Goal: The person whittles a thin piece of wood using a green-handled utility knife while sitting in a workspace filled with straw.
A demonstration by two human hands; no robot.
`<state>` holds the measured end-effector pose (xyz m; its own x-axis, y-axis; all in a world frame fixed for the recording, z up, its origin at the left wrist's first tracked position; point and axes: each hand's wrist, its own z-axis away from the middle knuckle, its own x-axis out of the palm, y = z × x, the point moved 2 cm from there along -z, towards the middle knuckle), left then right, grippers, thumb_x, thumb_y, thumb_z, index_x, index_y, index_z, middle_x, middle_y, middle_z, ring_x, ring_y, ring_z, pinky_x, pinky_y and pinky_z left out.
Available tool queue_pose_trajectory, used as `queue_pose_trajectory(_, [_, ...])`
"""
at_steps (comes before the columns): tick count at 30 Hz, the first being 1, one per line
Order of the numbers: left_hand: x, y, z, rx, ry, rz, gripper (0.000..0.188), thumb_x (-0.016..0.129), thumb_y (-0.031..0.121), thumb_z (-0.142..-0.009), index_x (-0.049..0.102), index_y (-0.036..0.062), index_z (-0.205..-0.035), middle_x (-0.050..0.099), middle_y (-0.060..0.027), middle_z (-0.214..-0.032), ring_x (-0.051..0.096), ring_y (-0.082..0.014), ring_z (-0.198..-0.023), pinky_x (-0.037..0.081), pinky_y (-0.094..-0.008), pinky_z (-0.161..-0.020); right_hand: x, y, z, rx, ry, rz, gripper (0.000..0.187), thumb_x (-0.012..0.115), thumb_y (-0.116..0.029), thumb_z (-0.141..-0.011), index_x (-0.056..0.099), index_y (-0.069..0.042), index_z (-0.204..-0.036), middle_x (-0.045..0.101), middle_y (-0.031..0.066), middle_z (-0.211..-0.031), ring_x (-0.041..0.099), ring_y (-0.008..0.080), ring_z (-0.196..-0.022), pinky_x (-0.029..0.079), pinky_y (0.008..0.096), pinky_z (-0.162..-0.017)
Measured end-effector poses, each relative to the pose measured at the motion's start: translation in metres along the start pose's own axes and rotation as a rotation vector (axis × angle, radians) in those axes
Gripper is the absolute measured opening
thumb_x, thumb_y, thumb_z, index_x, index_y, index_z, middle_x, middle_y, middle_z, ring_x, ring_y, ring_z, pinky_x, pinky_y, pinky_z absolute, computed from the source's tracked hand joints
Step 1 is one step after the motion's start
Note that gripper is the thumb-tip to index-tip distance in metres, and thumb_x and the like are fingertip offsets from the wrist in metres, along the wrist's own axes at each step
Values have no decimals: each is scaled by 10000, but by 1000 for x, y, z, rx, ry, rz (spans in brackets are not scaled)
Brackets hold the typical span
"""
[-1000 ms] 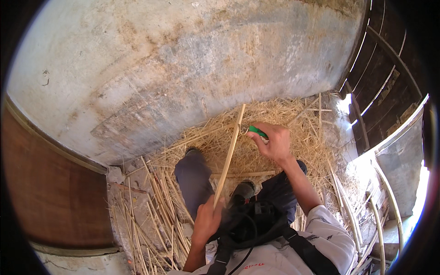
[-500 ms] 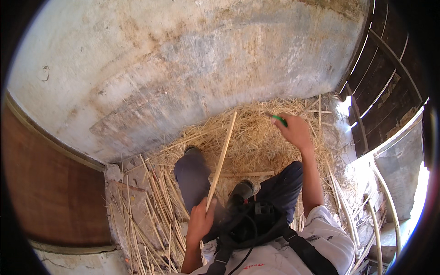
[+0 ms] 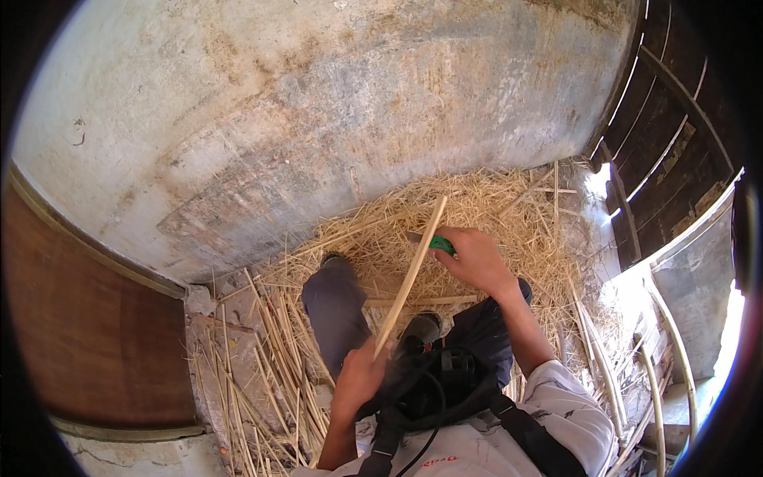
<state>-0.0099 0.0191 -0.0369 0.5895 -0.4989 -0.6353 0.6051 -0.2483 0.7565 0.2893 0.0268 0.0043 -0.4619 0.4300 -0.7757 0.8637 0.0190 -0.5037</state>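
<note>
Head view, looking down past a pale shirt (image 3: 572, 401) and black straps (image 3: 528, 439) at both hands. Gripping a pale, narrow strip (image 3: 409, 282) in the left hand (image 3: 359, 380), with fingers closed round its lower end beside a black bag (image 3: 433, 381) at the waist. Slanting it up and to the right, with its upper end raised over loose straw (image 3: 493, 191). Holding a knife (image 3: 443, 245) in the right hand (image 3: 477, 261), with fingers wrapped round its green handle, just right of the strip and near its upper end. Showing a bit of dark blade (image 3: 413, 237) on the left side of the strip. Cannot tell whether it touches or bites in.

Wearing dark trousers (image 3: 334, 306) and dark shoes (image 3: 424, 326), with legs apart. Having a pale stick (image 3: 389, 302) lying crosswise on the floor, partly hidden by the legs. Bordered on the left by many thin sticks (image 3: 278, 350) in a loose spread, and beyond them by a brown panel (image 3: 95, 318). Closed off ahead by a stained grey wall (image 3: 358, 87). Flanked at upper right by dark planks (image 3: 668, 119) with light through the gaps, and at lower right by long, curved-looking canes (image 3: 687, 389).
</note>
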Motion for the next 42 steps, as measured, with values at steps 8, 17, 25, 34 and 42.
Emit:
queue_pose_trajectory(8, [-17, -12, -5, -101, 168, -134, 325, 584, 301, -1064, 632, -18, -1029, 633, -315, -776, 627, -536, -813, 454, -567, -652, -54, 6, 8, 235, 118, -141, 260, 744, -294, -951, 702, -87, -1103, 662, 128, -724, 658, 297, -666, 497, 406, -641])
queue_pose_trajectory(17, [-6, 26, -7, 15, 63, -4, 315, 594, 284, -1058, 605, -30, -1049, 602, -294, -723, 628, -530, -778, 465, -537, -636, 14, -9, 16, 240, 39, -713, 340, 725, -293, -995, 686, -52, -1233, 494, -47, -694, 439, 61, -654, 369, 279, -596])
queue_pose_trajectory(25, [-8, 27, -1, 73, 67, 63, 341, 491, 294, -1096, 593, -28, -1047, 589, -267, -711, 619, -507, -703, 444, -506, -619, 24, -7, 17, 257, 26, -936, 269, 749, -233, -975, 722, -22, -1139, 446, -90, -690, 421, 44, -664, 359, 268, -597])
queue_pose_trajectory(34, [-8, 35, -8, 36, 94, 36, 334, 579, 307, -1058, 659, -10, -1127, 653, -290, -752, 655, -511, -772, 487, -579, -698, 16, -10, 21, 219, -2, -928, 343, 774, -277, -956, 699, -16, -1165, 438, -100, -724, 416, 47, -681, 366, 275, -608])
queue_pose_trajectory(42, [-21, 50, -9, 47, 176, -6, 326, 639, 320, -1024, 695, -1, -1036, 653, -250, -691, 668, -468, -689, 502, -531, -635, 11, -34, 35, 21, 171, -766, 267, 723, -262, -976, 663, -31, -1096, 602, 53, -765, 558, 163, -658, 439, 323, -623])
